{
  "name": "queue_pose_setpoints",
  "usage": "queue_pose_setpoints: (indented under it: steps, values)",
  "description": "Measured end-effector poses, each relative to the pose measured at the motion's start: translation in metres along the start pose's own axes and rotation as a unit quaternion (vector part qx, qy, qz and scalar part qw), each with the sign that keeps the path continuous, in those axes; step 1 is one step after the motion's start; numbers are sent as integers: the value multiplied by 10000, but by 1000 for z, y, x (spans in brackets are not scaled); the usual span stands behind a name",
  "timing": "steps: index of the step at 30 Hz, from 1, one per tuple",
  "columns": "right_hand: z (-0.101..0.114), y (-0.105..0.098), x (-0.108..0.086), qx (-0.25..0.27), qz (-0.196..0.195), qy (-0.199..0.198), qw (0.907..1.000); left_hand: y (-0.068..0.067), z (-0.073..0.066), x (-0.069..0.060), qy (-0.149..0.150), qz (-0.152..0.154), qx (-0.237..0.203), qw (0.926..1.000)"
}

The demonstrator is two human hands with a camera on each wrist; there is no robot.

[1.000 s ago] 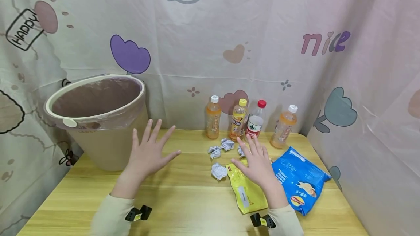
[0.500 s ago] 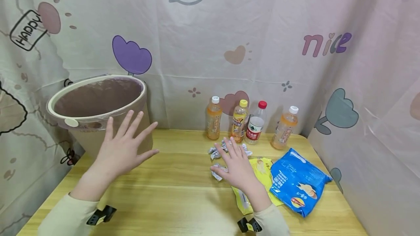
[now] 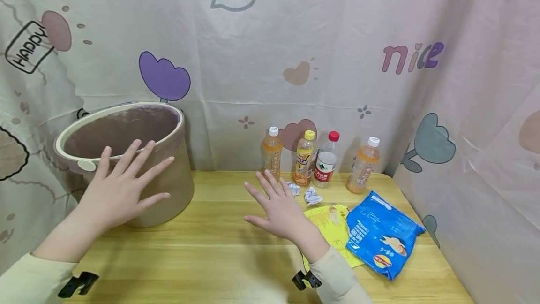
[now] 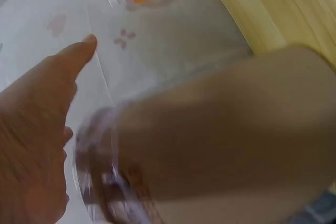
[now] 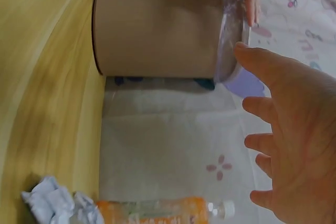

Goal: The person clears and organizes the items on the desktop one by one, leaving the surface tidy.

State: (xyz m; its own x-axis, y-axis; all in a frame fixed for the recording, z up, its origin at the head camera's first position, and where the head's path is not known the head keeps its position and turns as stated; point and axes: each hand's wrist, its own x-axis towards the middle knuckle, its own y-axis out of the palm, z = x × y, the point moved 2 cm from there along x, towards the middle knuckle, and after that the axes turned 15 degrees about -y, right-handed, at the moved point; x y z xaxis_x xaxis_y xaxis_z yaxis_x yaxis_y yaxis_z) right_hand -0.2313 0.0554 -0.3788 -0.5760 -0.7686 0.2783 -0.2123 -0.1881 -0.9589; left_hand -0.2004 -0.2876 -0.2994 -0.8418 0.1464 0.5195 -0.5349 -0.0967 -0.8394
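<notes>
My left hand (image 3: 120, 186) is spread in front of the beige trash bin (image 3: 170, 191), its fingertips overlapping the bin's rim in the head view. The left wrist view shows that hand (image 4: 37, 135) apart from the bin (image 4: 231, 140). My right hand (image 3: 280, 208) hovers, fingers spread, left of a yellow snack bag (image 3: 333, 226), holding nothing. It hides some crumpled paper; one paper ball (image 3: 312, 196) shows behind it. In the right wrist view the right hand (image 5: 299, 129) stands apart from the bin (image 5: 157, 27), with crumpled paper (image 5: 50, 200) at the lower left.
Against the curtain stand an orange bottle (image 3: 272, 151), a yellow-capped bottle (image 3: 304, 161), a red-capped bottle (image 3: 326, 165) and another orange bottle (image 3: 363, 168). A blue chip bag (image 3: 384, 236) overlaps the yellow one near the right edge of the wooden table (image 3: 202, 266).
Both hands have moved left, the left one from beside the bin to in front of it, the right one from above the yellow bag to beside it. The objects stay put.
</notes>
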Motion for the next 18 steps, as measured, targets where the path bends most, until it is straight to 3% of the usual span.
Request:
queue_pose_setpoints:
  steps: [8, 13, 18]
  values:
    - [14, -14, 21, -104, -140, -484, 9987, -10, 44, 3, -416, 310, -66, 9986]
    - [24, -22, 36, -309, -117, -640, 9974, -8, 71, 7, -660, 543, -8, 9963]
    - [38, -31, 53, -332, -32, -846, 9959, -5, 91, 11, -692, 684, -406, 9944]
